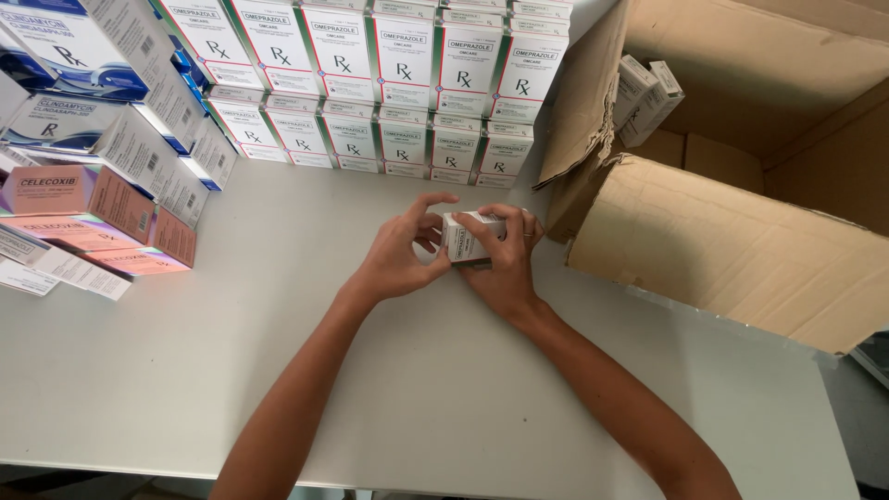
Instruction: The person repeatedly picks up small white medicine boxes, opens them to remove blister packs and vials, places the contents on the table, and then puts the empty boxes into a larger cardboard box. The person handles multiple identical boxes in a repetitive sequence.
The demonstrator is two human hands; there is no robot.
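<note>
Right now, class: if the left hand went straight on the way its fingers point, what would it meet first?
The left hand points right, at the small white box both hands hold; its fingers already touch it, with the right hand behind.

White carton [466, 243] — green-edged stacks [370, 83], pink boxes [74, 190].

A pale grey table [278, 370] carries rows of white medicine boxes with green edges [389, 93] along its far side, blue-and-white boxes [111, 120] and pink boxes [93, 218] at far left, and an open cardboard carton [741, 250] lying on its side at right.
</note>
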